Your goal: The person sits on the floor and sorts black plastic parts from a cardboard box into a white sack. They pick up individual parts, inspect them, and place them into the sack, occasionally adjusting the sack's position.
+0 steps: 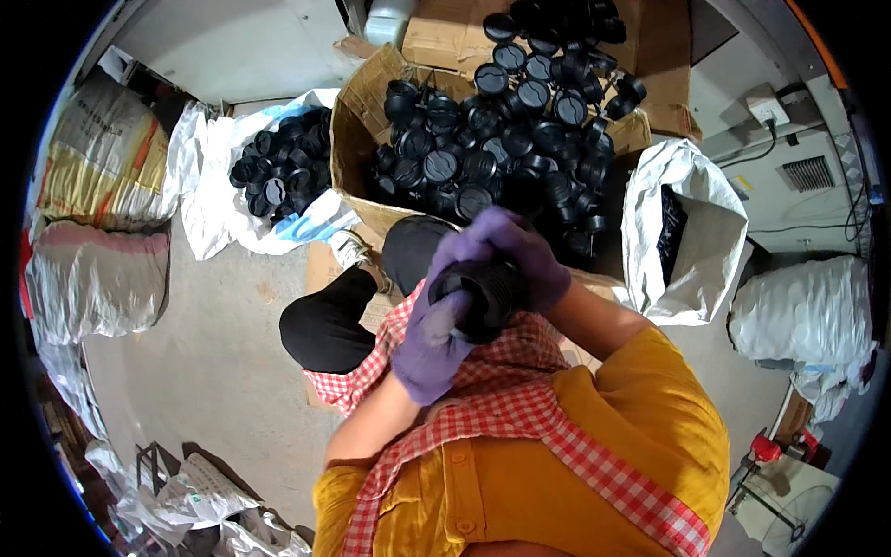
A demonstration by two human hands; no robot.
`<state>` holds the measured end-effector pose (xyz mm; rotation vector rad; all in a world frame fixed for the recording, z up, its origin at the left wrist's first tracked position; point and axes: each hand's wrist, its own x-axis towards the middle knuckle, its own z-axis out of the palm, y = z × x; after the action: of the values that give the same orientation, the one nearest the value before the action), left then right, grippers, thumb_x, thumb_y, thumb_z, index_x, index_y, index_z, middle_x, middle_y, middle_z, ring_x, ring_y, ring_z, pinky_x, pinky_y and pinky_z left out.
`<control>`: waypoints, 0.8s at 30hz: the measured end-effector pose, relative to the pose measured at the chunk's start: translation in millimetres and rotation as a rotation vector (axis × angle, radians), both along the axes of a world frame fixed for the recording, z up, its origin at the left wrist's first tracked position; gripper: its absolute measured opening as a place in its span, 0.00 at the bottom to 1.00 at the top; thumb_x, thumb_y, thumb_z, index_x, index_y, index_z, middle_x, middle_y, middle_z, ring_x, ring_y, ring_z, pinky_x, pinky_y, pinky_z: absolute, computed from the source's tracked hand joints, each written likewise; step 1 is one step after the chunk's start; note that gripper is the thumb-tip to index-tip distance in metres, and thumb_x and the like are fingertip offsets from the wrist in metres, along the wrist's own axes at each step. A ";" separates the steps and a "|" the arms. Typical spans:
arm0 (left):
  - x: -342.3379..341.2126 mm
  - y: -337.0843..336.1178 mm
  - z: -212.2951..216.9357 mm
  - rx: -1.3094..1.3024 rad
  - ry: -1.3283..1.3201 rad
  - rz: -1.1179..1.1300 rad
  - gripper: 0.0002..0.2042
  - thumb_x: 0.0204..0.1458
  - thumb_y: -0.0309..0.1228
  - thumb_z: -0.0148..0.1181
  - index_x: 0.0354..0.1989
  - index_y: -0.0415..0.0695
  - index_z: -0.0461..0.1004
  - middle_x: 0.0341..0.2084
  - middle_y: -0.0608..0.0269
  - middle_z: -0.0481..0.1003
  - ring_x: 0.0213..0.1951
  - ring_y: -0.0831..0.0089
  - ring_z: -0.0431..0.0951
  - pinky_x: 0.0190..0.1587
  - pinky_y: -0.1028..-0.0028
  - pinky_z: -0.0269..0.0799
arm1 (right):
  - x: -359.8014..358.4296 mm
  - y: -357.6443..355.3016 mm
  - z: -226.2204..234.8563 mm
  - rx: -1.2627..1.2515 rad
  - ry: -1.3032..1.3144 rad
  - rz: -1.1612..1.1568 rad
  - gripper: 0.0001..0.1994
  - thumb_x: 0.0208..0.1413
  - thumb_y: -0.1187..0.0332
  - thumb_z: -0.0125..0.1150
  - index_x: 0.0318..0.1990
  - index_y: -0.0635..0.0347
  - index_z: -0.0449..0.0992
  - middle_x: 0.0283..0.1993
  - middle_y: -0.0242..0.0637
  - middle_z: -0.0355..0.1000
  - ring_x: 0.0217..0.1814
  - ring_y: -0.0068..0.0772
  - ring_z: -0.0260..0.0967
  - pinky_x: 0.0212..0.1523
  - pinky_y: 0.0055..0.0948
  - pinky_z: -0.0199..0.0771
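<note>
Both my hands wear purple gloves and meet in front of my lap around a black ribbed plastic fitting [494, 299], hollow and round, whose open end faces up toward me. My left hand [429, 351] grips its left side, with the thumb at the open mouth. Over the far right side curls my right hand [534, 260], its fingertips partly hidden behind the fitting. Just beyond the hands stands a cardboard box [357, 125] heaped with similar black round parts [440, 166], some showing flat cap-like faces.
Left of the box, a white sack [200, 200] holds more black parts. At its right stands an open white sack [701, 186] with dark pieces inside. Full sacks [97, 278] line the left wall; another bulging sack [803, 311] sits far right. A cable hangs from a wall socket [767, 107].
</note>
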<state>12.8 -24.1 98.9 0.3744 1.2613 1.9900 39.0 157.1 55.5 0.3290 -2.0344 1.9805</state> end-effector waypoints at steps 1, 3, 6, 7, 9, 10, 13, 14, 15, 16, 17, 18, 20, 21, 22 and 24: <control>1.1 4.0 -5.0 0.014 -0.021 0.025 0.27 0.47 0.31 0.55 0.58 0.41 0.60 0.45 0.61 0.68 0.46 0.71 0.69 0.51 0.72 0.65 | -11.7 -6.8 12.6 -0.243 -0.145 0.056 0.08 0.55 0.67 0.52 0.38 0.62 0.71 0.35 0.37 0.72 0.35 0.30 0.70 0.38 0.26 0.70; -1.0 3.7 -14.4 0.014 -0.024 0.069 0.28 0.45 0.29 0.55 0.58 0.42 0.60 0.46 0.62 0.68 0.47 0.71 0.69 0.52 0.70 0.64 | -24.7 -12.2 18.5 -0.295 -0.274 -0.018 0.06 0.52 0.72 0.53 0.35 0.62 0.73 0.35 0.39 0.73 0.36 0.30 0.71 0.39 0.26 0.71; -19.2 4.9 -33.8 -0.277 0.262 0.256 0.24 0.39 0.22 0.56 0.50 0.42 0.69 0.42 0.56 0.71 0.46 0.61 0.72 0.51 0.66 0.66 | -42.2 -17.8 -4.4 0.034 -0.296 -0.325 0.08 0.47 0.75 0.53 0.36 0.61 0.75 0.34 0.43 0.74 0.35 0.35 0.73 0.39 0.28 0.73; -27.0 5.5 -32.5 -0.398 0.598 0.295 0.24 0.37 0.21 0.56 0.49 0.42 0.70 0.41 0.53 0.71 0.45 0.58 0.72 0.50 0.65 0.67 | -48.4 -20.6 -17.9 0.065 -0.347 -0.366 0.07 0.45 0.75 0.56 0.34 0.60 0.75 0.34 0.43 0.74 0.37 0.35 0.73 0.39 0.29 0.73; -34.9 4.5 -19.5 -0.619 0.954 0.369 0.20 0.35 0.22 0.56 0.43 0.39 0.74 0.40 0.49 0.73 0.44 0.53 0.72 0.50 0.65 0.67 | -62.6 -8.2 -51.2 0.543 -0.082 -0.598 0.07 0.49 0.75 0.53 0.35 0.61 0.76 0.35 0.42 0.75 0.39 0.36 0.74 0.40 0.30 0.73; -37.4 -1.4 -7.5 -0.685 1.090 0.389 0.22 0.33 0.21 0.56 0.44 0.40 0.73 0.41 0.50 0.72 0.45 0.52 0.71 0.52 0.65 0.65 | -71.9 4.1 -71.3 0.780 0.056 -0.721 0.07 0.51 0.75 0.51 0.35 0.61 0.76 0.36 0.41 0.75 0.40 0.37 0.74 0.40 0.31 0.73; -63.9 -21.1 -5.4 -0.663 1.081 0.657 0.24 0.34 0.22 0.56 0.47 0.43 0.73 0.43 0.49 0.71 0.47 0.53 0.70 0.53 0.63 0.64 | -88.8 57.7 -128.6 0.460 -0.535 -0.867 0.10 0.52 0.73 0.50 0.42 0.56 0.73 0.46 0.42 0.72 0.47 0.41 0.70 0.48 0.34 0.69; -83.8 -31.4 -13.4 -0.594 0.933 0.764 0.25 0.35 0.23 0.58 0.48 0.42 0.72 0.46 0.48 0.70 0.51 0.52 0.69 0.55 0.63 0.62 | -93.4 67.2 -127.6 0.167 -0.782 -0.827 0.12 0.53 0.72 0.49 0.45 0.55 0.73 0.50 0.42 0.70 0.49 0.42 0.68 0.49 0.36 0.68; -110.3 -41.4 -14.5 -0.681 1.001 0.790 0.27 0.36 0.25 0.61 0.52 0.42 0.69 0.50 0.47 0.67 0.55 0.52 0.65 0.58 0.63 0.59 | -96.8 78.6 -152.3 0.574 -0.790 -0.742 0.12 0.53 0.69 0.49 0.43 0.54 0.75 0.47 0.43 0.72 0.48 0.43 0.69 0.48 0.36 0.68; -137.9 -45.2 -18.0 -0.753 1.068 0.810 0.30 0.38 0.27 0.63 0.56 0.42 0.66 0.55 0.45 0.63 0.59 0.52 0.61 0.60 0.63 0.56 | -97.0 93.9 -200.9 0.983 -0.777 -0.648 0.12 0.53 0.66 0.50 0.42 0.53 0.76 0.45 0.44 0.73 0.47 0.44 0.70 0.46 0.37 0.69; -156.2 -42.9 -29.3 -0.905 1.078 0.812 0.34 0.38 0.29 0.65 0.59 0.42 0.61 0.59 0.44 0.58 0.62 0.51 0.57 0.61 0.62 0.53 | -94.2 103.0 -236.8 1.386 -0.742 -0.521 0.12 0.53 0.62 0.51 0.40 0.52 0.78 0.43 0.45 0.74 0.46 0.44 0.72 0.45 0.37 0.69; -167.6 -45.9 -43.1 -1.066 1.086 0.818 0.38 0.39 0.31 0.67 0.62 0.43 0.57 0.62 0.43 0.53 0.64 0.51 0.53 0.63 0.62 0.51 | -93.1 104.7 -252.9 1.121 -0.763 -0.535 0.14 0.53 0.62 0.50 0.44 0.52 0.76 0.45 0.46 0.73 0.47 0.44 0.71 0.47 0.38 0.68; -172.3 -48.2 -54.9 -0.860 1.011 0.596 0.39 0.40 0.31 0.67 0.63 0.43 0.55 0.63 0.44 0.52 0.64 0.52 0.53 0.63 0.61 0.51 | -93.7 104.8 -269.2 0.572 -0.780 -0.562 0.19 0.54 0.60 0.49 0.52 0.52 0.72 0.49 0.47 0.71 0.50 0.42 0.70 0.50 0.38 0.66; -159.0 -45.2 -56.9 -0.798 0.981 0.521 0.36 0.42 0.31 0.66 0.62 0.43 0.57 0.61 0.47 0.57 0.63 0.55 0.55 0.62 0.61 0.52 | -96.9 94.8 -256.1 0.441 -0.835 -0.589 0.17 0.53 0.61 0.50 0.50 0.53 0.73 0.47 0.47 0.72 0.49 0.42 0.70 0.50 0.38 0.66; -138.9 -42.5 -56.2 -0.726 0.784 0.468 0.31 0.44 0.31 0.65 0.59 0.42 0.61 0.58 0.51 0.62 0.61 0.58 0.60 0.62 0.62 0.55 | -104.8 76.8 -219.1 0.310 -0.890 -0.595 0.16 0.52 0.63 0.51 0.48 0.53 0.74 0.45 0.47 0.73 0.48 0.43 0.70 0.49 0.38 0.67; -114.5 -35.3 -76.6 -0.724 0.468 0.225 0.27 0.48 0.28 0.62 0.58 0.42 0.64 0.48 0.57 0.70 0.47 0.72 0.71 0.48 0.75 0.68 | -104.2 63.5 -191.1 0.219 -0.754 -0.672 0.13 0.51 0.67 0.52 0.43 0.55 0.76 0.41 0.46 0.73 0.46 0.44 0.70 0.46 0.37 0.68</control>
<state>-101.7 -59.3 22.4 0.3497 2.2902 1.5040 -65.3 220.6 -135.6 -1.0782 -2.3131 1.5524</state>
